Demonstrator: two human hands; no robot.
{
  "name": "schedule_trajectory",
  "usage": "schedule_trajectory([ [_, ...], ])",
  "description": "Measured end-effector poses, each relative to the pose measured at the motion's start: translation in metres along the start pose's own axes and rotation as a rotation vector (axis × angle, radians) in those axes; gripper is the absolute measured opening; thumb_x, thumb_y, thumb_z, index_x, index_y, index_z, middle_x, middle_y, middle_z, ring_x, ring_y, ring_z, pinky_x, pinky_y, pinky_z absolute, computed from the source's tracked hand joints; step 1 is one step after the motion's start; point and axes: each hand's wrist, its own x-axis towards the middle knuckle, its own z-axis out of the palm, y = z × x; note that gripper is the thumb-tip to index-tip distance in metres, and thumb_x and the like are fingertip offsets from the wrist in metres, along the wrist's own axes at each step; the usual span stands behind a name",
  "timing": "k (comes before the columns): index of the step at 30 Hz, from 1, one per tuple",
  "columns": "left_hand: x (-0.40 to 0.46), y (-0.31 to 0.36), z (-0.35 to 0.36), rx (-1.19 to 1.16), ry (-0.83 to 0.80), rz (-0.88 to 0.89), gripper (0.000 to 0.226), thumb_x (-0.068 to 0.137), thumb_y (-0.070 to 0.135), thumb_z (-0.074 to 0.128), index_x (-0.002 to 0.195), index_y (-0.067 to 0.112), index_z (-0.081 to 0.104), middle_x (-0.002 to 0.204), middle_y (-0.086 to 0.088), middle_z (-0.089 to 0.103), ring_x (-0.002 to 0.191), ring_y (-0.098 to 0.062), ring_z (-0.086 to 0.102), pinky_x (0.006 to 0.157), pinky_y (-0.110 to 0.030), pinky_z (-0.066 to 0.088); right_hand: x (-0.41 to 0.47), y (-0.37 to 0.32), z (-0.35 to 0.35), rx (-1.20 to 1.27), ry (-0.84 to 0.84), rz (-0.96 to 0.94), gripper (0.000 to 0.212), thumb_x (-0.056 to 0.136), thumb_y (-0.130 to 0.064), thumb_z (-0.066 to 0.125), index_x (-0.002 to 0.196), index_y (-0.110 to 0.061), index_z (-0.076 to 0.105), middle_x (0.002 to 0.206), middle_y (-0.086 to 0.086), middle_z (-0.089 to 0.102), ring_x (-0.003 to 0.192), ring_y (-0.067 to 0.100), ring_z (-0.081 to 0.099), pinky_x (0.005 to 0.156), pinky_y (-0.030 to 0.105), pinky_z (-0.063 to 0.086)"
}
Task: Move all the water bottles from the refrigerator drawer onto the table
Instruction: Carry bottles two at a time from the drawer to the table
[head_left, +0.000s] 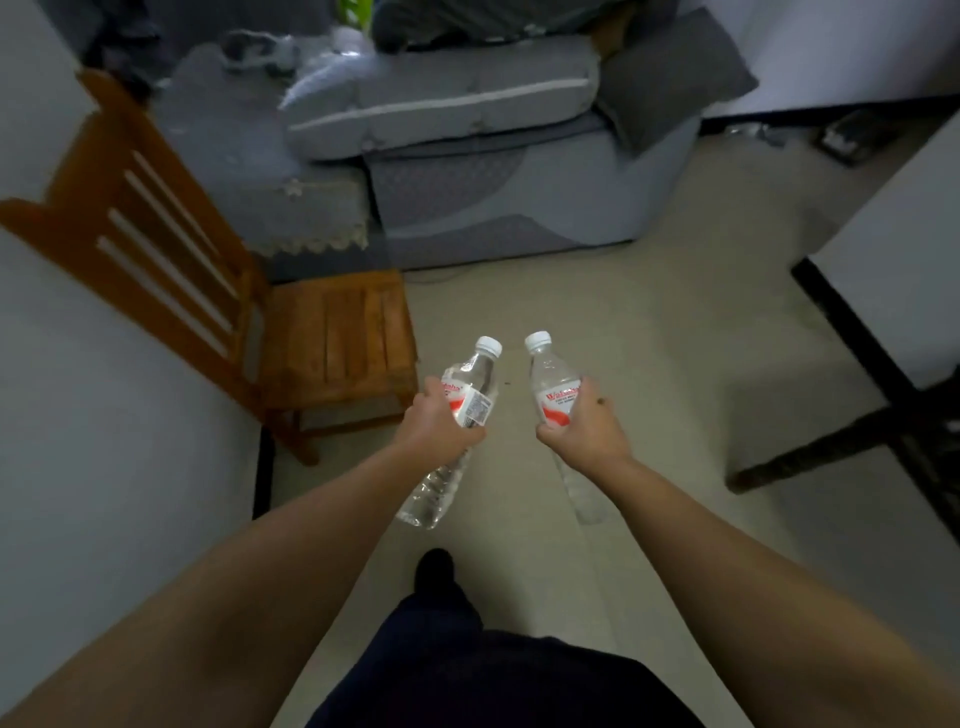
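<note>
Pale tiled floor (597, 312) in a dim living room, grey sofa (467, 130) ahead, wooden chair (311, 338) on the left, white table (893, 260) at the right edge, and the left hand (441, 423) and right hand (582, 421) each grip a clear bottle, left bottle (467, 384) and right bottle (553, 384), mid-air over the floor.

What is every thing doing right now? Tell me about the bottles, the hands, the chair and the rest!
Left bottle: capped, tilted, held in the air.
Right bottle: capped, tilted, held in the air.
Left hand: grips the left bottle around its label.
Right hand: grips the right bottle around its label.
Wooden chair: upright, nothing on its seat.
Sofa: cushions on it.
Table: only its edge shows.
</note>
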Motion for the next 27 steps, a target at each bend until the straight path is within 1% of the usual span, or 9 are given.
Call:
schedule_trajectory([
  [3, 0.031, 0.006, -0.014, 0.057, -0.055, 0.068, 0.077, 0.071, 0.037, 0.079, 0.127, 0.014, 0.032, 0.126, -0.007, 0.05, 0.11, -0.027, 0.055, 0.091, -0.042, 0.051, 0.011, -0.014, 0.003, 0.021, 0.05, 0.093, 0.075, 0.074, -0.034, 0.067, 0.136, -0.018, 0.028, 0.119, 0.015, 0.05, 0.106, 0.035, 0.054, 0.085, 0.035, 0.046],
  [7, 0.07, 0.019, -0.028, 0.163, -0.135, 0.139, 0.078, 0.072, 0.037, 0.078, 0.13, 0.014, 0.031, 0.127, -0.008, 0.05, 0.111, -0.028, 0.055, 0.09, -0.04, 0.05, 0.021, -0.028, 0.007, 0.096, 0.118, 0.19, 0.077, 0.076, -0.033, 0.068, 0.139, -0.019, 0.026, 0.12, 0.014, 0.046, 0.102, 0.035, 0.056, 0.086, 0.035, 0.045],
  [10, 0.09, 0.033, -0.026, 0.201, -0.202, 0.195, 0.08, 0.072, 0.036, 0.077, 0.132, 0.012, 0.03, 0.128, -0.01, 0.05, 0.111, -0.029, 0.054, 0.09, -0.041, 0.05, 0.026, -0.028, 0.004, 0.138, 0.167, 0.254, 0.079, 0.076, -0.033, 0.068, 0.14, -0.02, 0.025, 0.121, 0.014, 0.046, 0.104, 0.035, 0.055, 0.088, 0.035, 0.045],
  [14, 0.112, 0.062, -0.012, 0.232, -0.294, 0.267, 0.083, 0.071, 0.035, 0.077, 0.134, 0.011, 0.028, 0.13, -0.01, 0.05, 0.112, -0.03, 0.055, 0.091, -0.04, 0.05, 0.039, -0.017, -0.008, 0.17, 0.221, 0.35, 0.077, 0.074, -0.034, 0.069, 0.137, -0.02, 0.027, 0.12, 0.013, 0.046, 0.102, 0.033, 0.055, 0.086, 0.036, 0.046],
  [18, 0.137, 0.096, 0.007, 0.237, -0.371, 0.345, 0.086, 0.07, 0.034, 0.077, 0.136, 0.009, 0.026, 0.132, -0.009, 0.049, 0.113, -0.028, 0.056, 0.09, -0.037, 0.049, 0.058, -0.001, -0.026, 0.203, 0.268, 0.436, 0.078, 0.073, -0.034, 0.07, 0.137, -0.019, 0.027, 0.119, 0.014, 0.046, 0.104, 0.035, 0.055, 0.089, 0.04, 0.047],
  [21, 0.162, 0.129, 0.028, 0.276, -0.421, 0.408, 0.085, 0.069, 0.035, 0.077, 0.133, 0.009, 0.028, 0.134, -0.008, 0.05, 0.116, -0.026, 0.054, 0.092, -0.036, 0.048, 0.08, 0.018, -0.042, 0.23, 0.308, 0.49, 0.079, 0.072, -0.036, 0.07, 0.137, -0.02, 0.027, 0.12, 0.013, 0.046, 0.104, 0.035, 0.055, 0.09, 0.041, 0.049],
  [23, 0.18, 0.155, 0.044, 0.3, -0.446, 0.446, 0.082, 0.068, 0.035, 0.077, 0.129, 0.01, 0.029, 0.134, -0.006, 0.05, 0.117, -0.025, 0.054, 0.093, -0.036, 0.047, 0.1, 0.032, -0.057, 0.253, 0.328, 0.523, 0.078, 0.072, -0.035, 0.07, 0.136, -0.02, 0.027, 0.119, 0.012, 0.046, 0.103, 0.034, 0.055, 0.089, 0.04, 0.049],
  [27, 0.216, 0.217, 0.071, 0.331, -0.472, 0.495, 0.079, 0.069, 0.034, 0.077, 0.128, 0.013, 0.03, 0.134, -0.005, 0.051, 0.115, -0.025, 0.055, 0.088, -0.032, 0.046, 0.145, 0.059, -0.098, 0.294, 0.367, 0.568, 0.077, 0.069, -0.034, 0.07, 0.134, -0.02, 0.031, 0.119, 0.013, 0.05, 0.103, 0.034, 0.056, 0.085, 0.036, 0.047],
])
